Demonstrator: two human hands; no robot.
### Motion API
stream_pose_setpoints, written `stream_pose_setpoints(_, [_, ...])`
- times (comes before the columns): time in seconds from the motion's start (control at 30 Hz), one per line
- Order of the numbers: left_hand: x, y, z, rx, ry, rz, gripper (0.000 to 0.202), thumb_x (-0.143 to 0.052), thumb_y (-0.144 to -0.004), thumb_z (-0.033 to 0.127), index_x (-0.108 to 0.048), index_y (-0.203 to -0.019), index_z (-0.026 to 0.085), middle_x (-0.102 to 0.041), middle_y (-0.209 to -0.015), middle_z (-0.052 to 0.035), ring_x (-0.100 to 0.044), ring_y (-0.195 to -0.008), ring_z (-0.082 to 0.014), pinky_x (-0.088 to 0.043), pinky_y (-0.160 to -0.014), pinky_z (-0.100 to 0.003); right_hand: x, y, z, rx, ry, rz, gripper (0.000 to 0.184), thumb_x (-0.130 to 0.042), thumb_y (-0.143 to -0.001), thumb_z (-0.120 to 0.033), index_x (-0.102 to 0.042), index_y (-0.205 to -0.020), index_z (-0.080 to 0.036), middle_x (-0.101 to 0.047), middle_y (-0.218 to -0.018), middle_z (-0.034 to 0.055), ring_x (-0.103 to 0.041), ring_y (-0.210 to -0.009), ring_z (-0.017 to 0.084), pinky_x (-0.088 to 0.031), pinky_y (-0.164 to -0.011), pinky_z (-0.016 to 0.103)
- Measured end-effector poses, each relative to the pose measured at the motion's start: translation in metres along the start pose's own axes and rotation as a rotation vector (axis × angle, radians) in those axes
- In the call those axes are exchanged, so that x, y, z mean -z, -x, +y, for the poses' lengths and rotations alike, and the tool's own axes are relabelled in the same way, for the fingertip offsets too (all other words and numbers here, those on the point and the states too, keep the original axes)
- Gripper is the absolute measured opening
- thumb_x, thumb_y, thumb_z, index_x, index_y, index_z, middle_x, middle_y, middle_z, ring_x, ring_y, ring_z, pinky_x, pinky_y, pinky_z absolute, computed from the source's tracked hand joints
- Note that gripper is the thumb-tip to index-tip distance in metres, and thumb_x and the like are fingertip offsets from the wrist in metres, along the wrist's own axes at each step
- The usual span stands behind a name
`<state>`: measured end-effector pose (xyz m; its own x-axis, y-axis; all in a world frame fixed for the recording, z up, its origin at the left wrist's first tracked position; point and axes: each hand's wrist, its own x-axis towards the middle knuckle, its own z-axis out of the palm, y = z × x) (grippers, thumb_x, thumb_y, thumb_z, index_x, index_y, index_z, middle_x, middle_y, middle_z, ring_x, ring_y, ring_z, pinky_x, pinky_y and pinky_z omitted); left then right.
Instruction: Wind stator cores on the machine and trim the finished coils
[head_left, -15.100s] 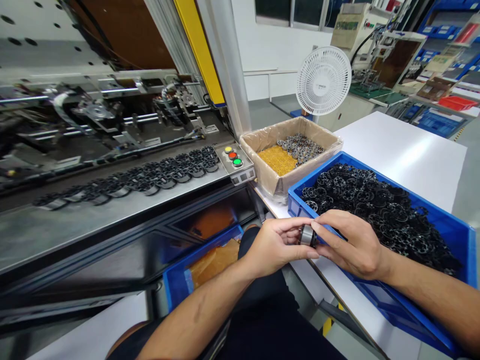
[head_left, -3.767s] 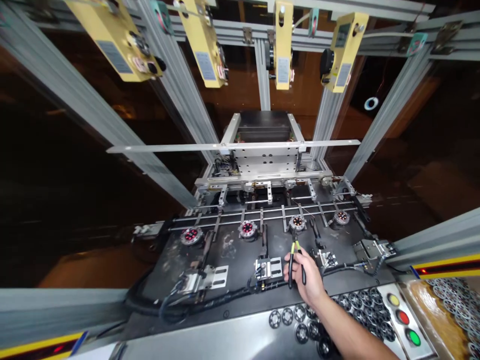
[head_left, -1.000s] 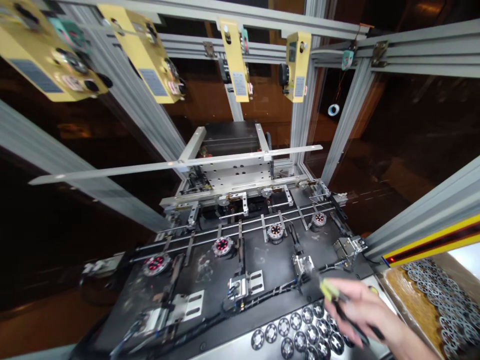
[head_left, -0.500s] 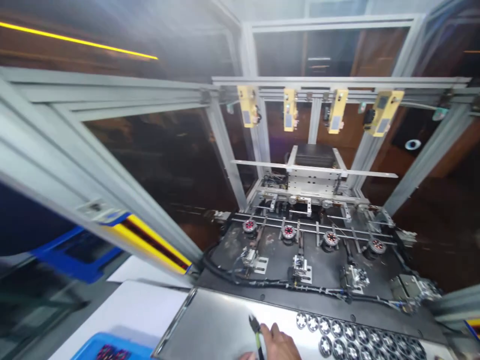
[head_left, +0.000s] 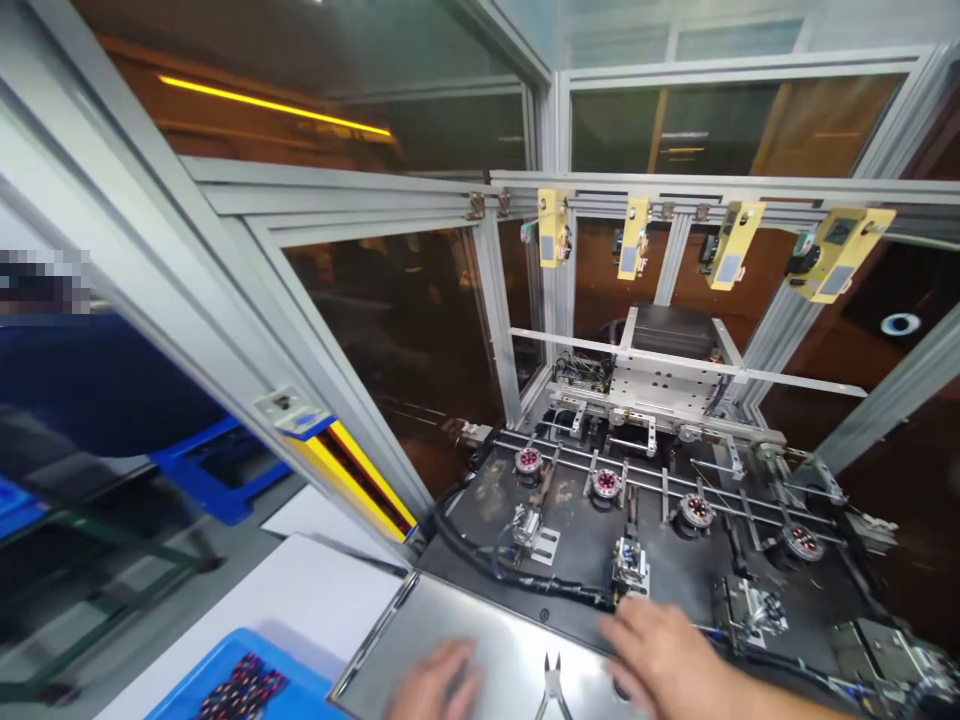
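Hands: 2, low in view; neither touches the cutters.
Left hand (head_left: 433,688): over the steel ledge (head_left: 491,625), motion-blurred; fingers loosely bent, can't tell whether anything is in them; wrist cut off by the bottom edge.
Right hand (head_left: 667,655): at the machine-side edge of the ledge, fingers close together and reaching left; palm side hidden, can't tell if they hold anything.
Cutters (head_left: 553,672): 1, lying on the ledge between the hands, tips away from the person, jaws slightly apart; handle ends cut off.
Dark part (head_left: 621,690): 1 visible, just beside the right hand, mostly covered; type unclear.
Clamp blocks (head_left: 630,565): 4 on the black plate (head_left: 574,545); rightmost runs near the frame edge.
Round fixtures (head_left: 605,486): 4 in a row beyond the blocks, each with a red or orange-marked wheel on top.
Yellow units (head_left: 735,245): 4, hanging from the crossbar.
White ring (head_left: 901,325): 1, far right.
Blue bin (head_left: 225,655): 1, on the white desk (head_left: 300,600), cut off below; small dark-and-red parts (head_left: 244,690) piled inside, too jumbled to count.
Far left: dark blue shape (head_left: 97,390), blurred.
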<state>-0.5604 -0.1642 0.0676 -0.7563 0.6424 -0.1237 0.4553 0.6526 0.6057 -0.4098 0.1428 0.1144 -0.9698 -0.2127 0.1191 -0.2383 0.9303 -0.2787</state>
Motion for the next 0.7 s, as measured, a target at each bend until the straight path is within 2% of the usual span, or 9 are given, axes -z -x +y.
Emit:
stream_pose_setpoints(0.07, [0.053, -0.037, 0.009, -0.089, -0.100, 0.169, 0.032, -0.052, -0.091, 0.046, -0.073, -0.108, 0.029, -0.074, -0.105, -0.0105, -0.070, -0.098, -0.0294, -0.056, -0.093, -0.041, 0.049, -0.025, 0.034, 0.017, 0.072, 0.071, 0.031, -0.051, -0.099, -0.027, -0.066, -0.125, -0.020, -0.070, -0.100, 0.0151, -0.066, -0.088, 0.028, -0.055, -0.074, 0.039])
stream_pose_setpoints(0.1, [0.077, -0.061, 0.016, -0.140, -0.157, 0.199, 0.036, -0.049, -0.094, 0.047, -0.071, -0.112, 0.026, -0.073, -0.101, -0.0102, -0.070, -0.093, -0.0278, -0.057, -0.089, -0.040, 0.068, -0.041, 0.051, -0.006, 0.114, 0.017, 0.029, -0.047, -0.100, -0.025, -0.068, -0.120, -0.019, -0.069, -0.099, 0.0153, -0.065, -0.089, 0.027, -0.055, -0.077, 0.040])
stream_pose_setpoints(0.13, [0.097, -0.086, 0.025, -0.211, -0.216, 0.181, 0.039, -0.046, -0.097, 0.046, -0.069, -0.117, 0.022, -0.073, -0.100, -0.0102, -0.069, -0.092, -0.0265, -0.057, -0.088, -0.040, 0.082, -0.059, 0.067, -0.014, 0.127, 0.005, 0.028, -0.049, -0.099, -0.022, -0.069, -0.117, -0.016, -0.068, -0.101, 0.0165, -0.064, -0.092, 0.029, -0.055, -0.080, 0.043])
stream_pose_setpoints(0.17, [0.111, -0.113, 0.033, -0.260, -0.237, 0.170, 0.038, -0.048, -0.097, 0.045, -0.068, -0.118, 0.021, -0.072, -0.103, -0.0102, -0.068, -0.097, -0.0261, -0.056, -0.092, -0.039, 0.089, -0.075, 0.081, -0.016, 0.134, -0.004, 0.025, -0.053, -0.095, -0.018, -0.069, -0.114, -0.015, -0.068, -0.106, 0.0176, -0.064, -0.097, 0.030, -0.054, -0.084, 0.045])
stream_pose_setpoints(0.23, [0.124, -0.164, 0.047, -0.326, -0.277, 0.145, 0.037, -0.059, -0.092, 0.040, -0.066, -0.123, 0.021, -0.069, -0.122, -0.0112, -0.061, -0.118, -0.0278, -0.048, -0.107, -0.041, 0.088, -0.104, 0.104, -0.023, 0.130, -0.020, 0.025, -0.066, -0.085, -0.013, -0.069, -0.110, -0.013, -0.065, -0.117, 0.0199, -0.062, -0.106, 0.033, -0.053, -0.092, 0.048])
stream_pose_setpoints(0.33, [0.110, -0.222, 0.051, -0.376, -0.350, 0.073, 0.046, -0.075, -0.080, 0.031, -0.065, -0.125, 0.023, -0.058, -0.141, -0.0129, -0.045, -0.139, -0.0327, -0.037, -0.117, -0.048, 0.062, -0.126, 0.124, -0.043, 0.097, -0.030, 0.040, -0.079, -0.072, -0.011, -0.068, -0.110, -0.011, -0.059, -0.128, 0.0227, -0.059, -0.117, 0.037, -0.051, -0.099, 0.050])
stream_pose_setpoints(0.4, [0.094, -0.244, 0.045, -0.384, -0.389, 0.022, 0.046, -0.078, -0.077, 0.029, -0.067, -0.121, 0.023, -0.054, -0.146, -0.0129, -0.037, -0.145, -0.0346, -0.035, -0.118, -0.052, 0.043, -0.128, 0.130, -0.061, 0.068, -0.032, 0.043, -0.081, -0.070, -0.012, -0.067, -0.111, -0.011, -0.057, -0.132, 0.0232, -0.057, -0.121, 0.037, -0.049, -0.103, 0.050])
stream_pose_setpoints(0.53, [0.073, -0.261, 0.033, -0.379, -0.432, -0.037, 0.036, -0.074, -0.083, 0.028, -0.067, -0.117, 0.020, -0.048, -0.151, -0.0146, -0.029, -0.149, -0.0361, -0.031, -0.118, -0.058, 0.025, -0.124, 0.138, -0.101, 0.036, -0.040, 0.031, -0.072, -0.079, -0.011, -0.066, -0.110, -0.012, -0.057, -0.134, 0.0220, -0.056, -0.123, 0.034, -0.048, -0.105, 0.049])
stream_pose_setpoints(0.7, [0.071, -0.271, 0.025, -0.388, -0.451, -0.088, 0.030, -0.068, -0.087, 0.025, -0.068, -0.117, 0.023, -0.042, -0.157, -0.0126, -0.025, -0.150, -0.0350, -0.029, -0.119, -0.058, 0.019, -0.126, 0.144, -0.136, 0.038, -0.064, 0.025, -0.070, -0.083, -0.014, -0.069, -0.107, -0.010, -0.058, -0.132, 0.0213, -0.055, -0.124, 0.034, -0.046, -0.107, 0.048])
